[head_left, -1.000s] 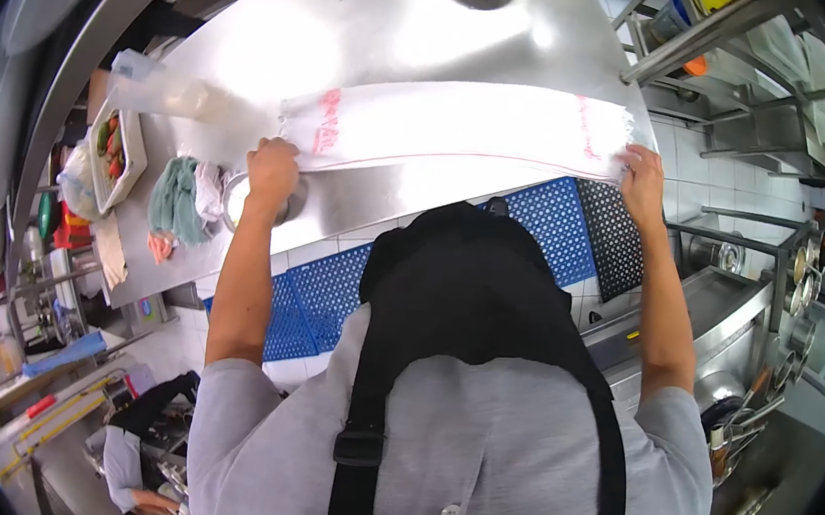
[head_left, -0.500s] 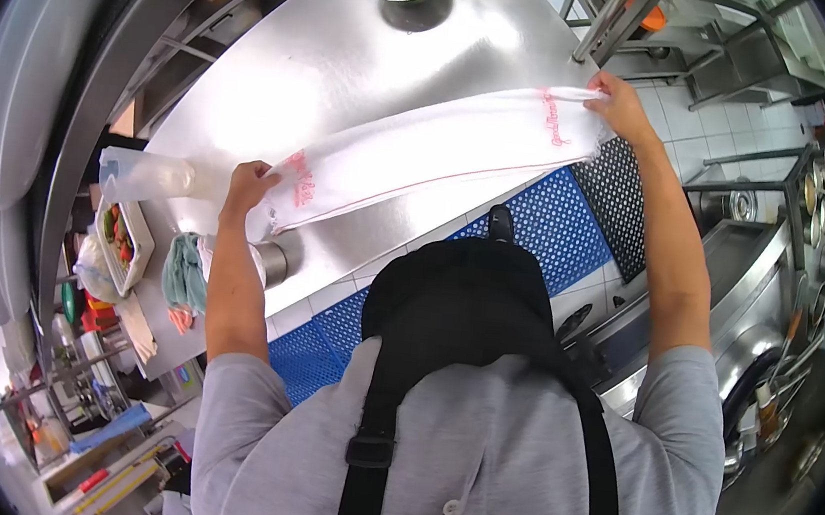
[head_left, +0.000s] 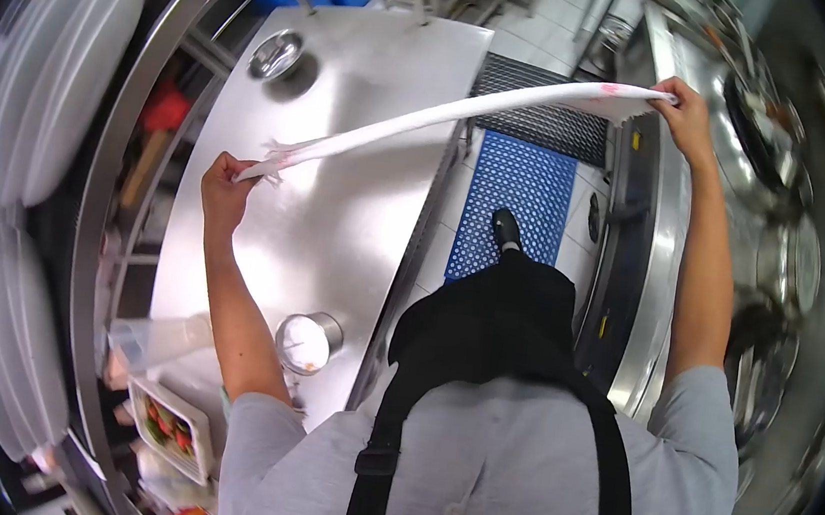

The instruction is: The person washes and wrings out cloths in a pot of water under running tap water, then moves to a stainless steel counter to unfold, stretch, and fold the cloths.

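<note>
A white towel [head_left: 448, 110] with pink lettering near its ends is stretched between my two hands, seen almost edge-on as a narrow band. My left hand [head_left: 226, 188] pinches one end above the steel table [head_left: 358, 202]. The other end is gripped by my right hand [head_left: 686, 118], out past the table edge and near the cooking counter. The towel's middle hangs in the air over the table edge and the floor mats. Loose fringe shows near my left fingers.
A steel bowl [head_left: 277, 55] stands at the table's far left. Nearer me are a steel pot with white contents [head_left: 308, 342], a clear plastic container [head_left: 157, 341] and a tray of vegetables [head_left: 171, 425]. Pans [head_left: 799, 263] line the right counter; a blue mat [head_left: 514, 203] covers the floor.
My body and view have turned to the right. The towel, spread broad and flat before, now shows as a thin band, still held at both ends. My right hand is now near the counter.
</note>
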